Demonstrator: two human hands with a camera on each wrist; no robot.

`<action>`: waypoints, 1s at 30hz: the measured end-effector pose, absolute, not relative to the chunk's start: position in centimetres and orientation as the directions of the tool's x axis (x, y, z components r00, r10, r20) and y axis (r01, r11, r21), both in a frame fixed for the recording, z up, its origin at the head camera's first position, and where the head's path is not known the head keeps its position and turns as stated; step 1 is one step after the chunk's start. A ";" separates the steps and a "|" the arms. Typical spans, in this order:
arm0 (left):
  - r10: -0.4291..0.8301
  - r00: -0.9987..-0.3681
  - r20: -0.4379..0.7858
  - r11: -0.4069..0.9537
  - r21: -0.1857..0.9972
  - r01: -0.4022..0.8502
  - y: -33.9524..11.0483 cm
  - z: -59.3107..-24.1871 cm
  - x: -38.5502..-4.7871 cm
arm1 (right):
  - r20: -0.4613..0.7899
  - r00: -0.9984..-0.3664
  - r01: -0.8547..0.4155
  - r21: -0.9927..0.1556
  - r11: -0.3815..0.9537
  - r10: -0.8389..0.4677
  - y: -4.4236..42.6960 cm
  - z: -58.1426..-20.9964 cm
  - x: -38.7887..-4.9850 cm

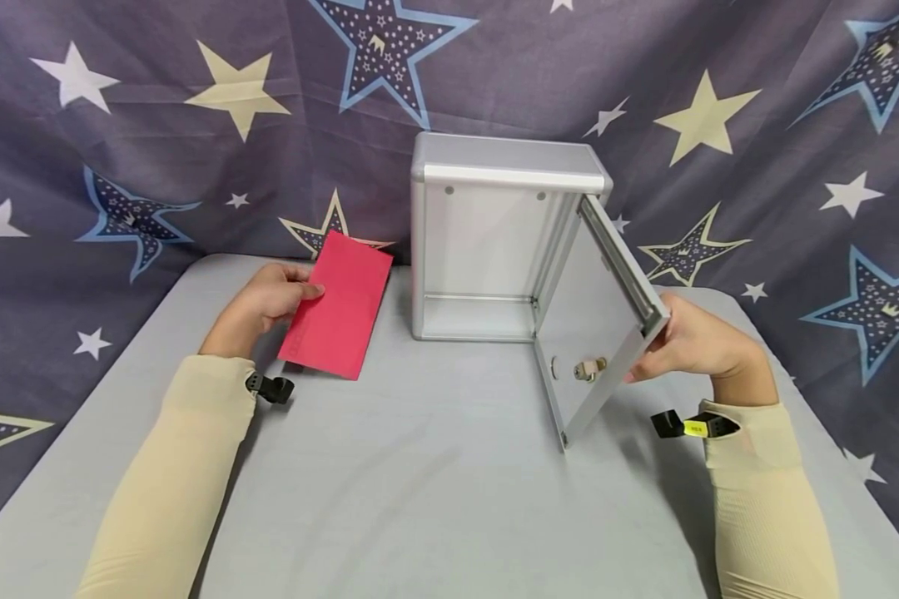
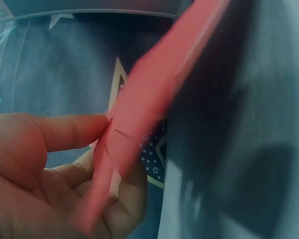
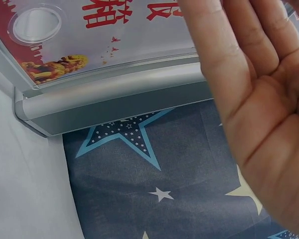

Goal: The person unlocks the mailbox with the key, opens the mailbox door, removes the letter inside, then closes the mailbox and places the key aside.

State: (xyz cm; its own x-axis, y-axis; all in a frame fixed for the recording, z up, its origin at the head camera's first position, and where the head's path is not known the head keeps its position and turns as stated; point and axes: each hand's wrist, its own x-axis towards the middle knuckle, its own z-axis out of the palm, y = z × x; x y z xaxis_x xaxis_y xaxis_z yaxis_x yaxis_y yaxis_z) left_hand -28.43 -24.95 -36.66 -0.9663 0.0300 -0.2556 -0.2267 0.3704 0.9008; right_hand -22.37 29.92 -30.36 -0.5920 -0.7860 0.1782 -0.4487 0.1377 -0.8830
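Observation:
My left hand (image 1: 262, 301) pinches a flat red envelope (image 1: 339, 304) near its left edge, with the thumb on the side facing me. In the left wrist view the envelope (image 2: 149, 84) is tilted and blurred. To its right a silver metal mailbox (image 1: 513, 158) stands with its door (image 1: 588, 308) swung out to the right. A lock (image 1: 589, 369) sits on the door's inner face. Beside the door's outer side is my right hand (image 1: 692, 341), its fingertips partly hidden by the door. Extended fingers (image 3: 217, 55) lie over the printed front in the right wrist view.
A grey-covered table (image 1: 389, 482) bears the mailbox. Behind it hangs a dark curtain (image 1: 494, 75) with stars, which also closes off both sides. The mailbox's white interior (image 1: 487, 241) faces me. A round window (image 3: 36, 25) and red characters mark the door's front.

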 end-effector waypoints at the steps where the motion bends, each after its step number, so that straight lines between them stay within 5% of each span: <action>1: 0.023 -0.965 -0.262 0.381 0.894 -0.234 -25.0 -36.7 -28.4 | 0.180 -0.591 -0.450 -0.883 0.136 -0.786 29.9 -30.4 -22.4; 30: -0.071 -0.961 -0.267 0.789 0.575 -0.218 -24.8 -37.6 -28.0 | 0.190 -0.583 -0.459 -0.879 0.128 -0.790 29.9 -30.3 -22.4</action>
State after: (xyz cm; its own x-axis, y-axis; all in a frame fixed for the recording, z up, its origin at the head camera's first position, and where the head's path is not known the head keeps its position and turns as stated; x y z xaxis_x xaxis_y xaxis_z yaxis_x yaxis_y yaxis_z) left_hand -27.99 -24.76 -37.63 -0.9610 -0.0706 -0.2672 -0.2178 0.7886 0.5750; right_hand -22.36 29.87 -30.30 -0.5833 -0.7898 0.1895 -0.4587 0.1278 -0.8794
